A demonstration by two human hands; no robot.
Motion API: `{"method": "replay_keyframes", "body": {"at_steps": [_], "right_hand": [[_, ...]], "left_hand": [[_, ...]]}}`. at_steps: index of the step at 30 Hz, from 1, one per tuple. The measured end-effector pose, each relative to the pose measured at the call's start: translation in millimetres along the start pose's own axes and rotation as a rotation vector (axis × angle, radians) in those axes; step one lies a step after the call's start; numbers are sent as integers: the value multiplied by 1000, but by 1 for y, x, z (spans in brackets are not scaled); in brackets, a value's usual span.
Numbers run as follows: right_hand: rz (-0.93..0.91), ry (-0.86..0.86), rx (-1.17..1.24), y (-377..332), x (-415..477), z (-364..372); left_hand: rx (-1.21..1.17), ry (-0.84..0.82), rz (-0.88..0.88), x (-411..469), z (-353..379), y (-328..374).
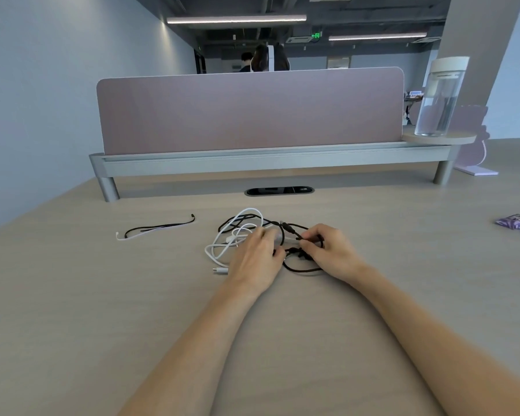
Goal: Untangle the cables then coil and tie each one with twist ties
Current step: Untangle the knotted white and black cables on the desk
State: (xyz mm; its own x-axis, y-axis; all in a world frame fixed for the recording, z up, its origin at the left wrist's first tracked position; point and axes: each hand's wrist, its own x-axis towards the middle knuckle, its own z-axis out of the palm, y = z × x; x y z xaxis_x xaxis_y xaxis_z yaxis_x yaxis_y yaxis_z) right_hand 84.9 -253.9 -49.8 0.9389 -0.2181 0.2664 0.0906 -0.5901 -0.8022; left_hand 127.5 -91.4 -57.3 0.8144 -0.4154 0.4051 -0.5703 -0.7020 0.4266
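Observation:
A white cable (222, 244) and a black cable (300, 267) lie tangled together in the middle of the desk. The white cable's plug (220, 270) points left near my left wrist. My left hand (257, 258) rests on the tangle, its fingers curled over the cables where white and black cross. My right hand (330, 250) pinches the black cable near a connector at the tangle's right side. To the left, a black twist tie (162, 227) and a white twist tie (129, 236) lie side by side on the desk.
A mauve divider screen (249, 112) on a grey rail closes the back of the desk (102, 295). A clear water bottle (440, 97) stands on a round shelf at back right. A purple wrapper (515, 225) lies at the right edge. A cable grommet (279, 190) sits behind the tangle.

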Motion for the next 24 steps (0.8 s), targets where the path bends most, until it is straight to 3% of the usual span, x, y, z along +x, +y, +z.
{"method": "replay_keyframes", "body": {"at_steps": [5,12,24], "right_hand": [[-109,-41,6,-2,-3,-3],[-75,-41,331,-10,-9,-8],[-71,-117,521,-17,-14,-9]], "left_hand": [[-37,150,83,-1,-1,-4],[-192,119,130,0,-3,0],[-604,20,1,2,-8,-1]]}}
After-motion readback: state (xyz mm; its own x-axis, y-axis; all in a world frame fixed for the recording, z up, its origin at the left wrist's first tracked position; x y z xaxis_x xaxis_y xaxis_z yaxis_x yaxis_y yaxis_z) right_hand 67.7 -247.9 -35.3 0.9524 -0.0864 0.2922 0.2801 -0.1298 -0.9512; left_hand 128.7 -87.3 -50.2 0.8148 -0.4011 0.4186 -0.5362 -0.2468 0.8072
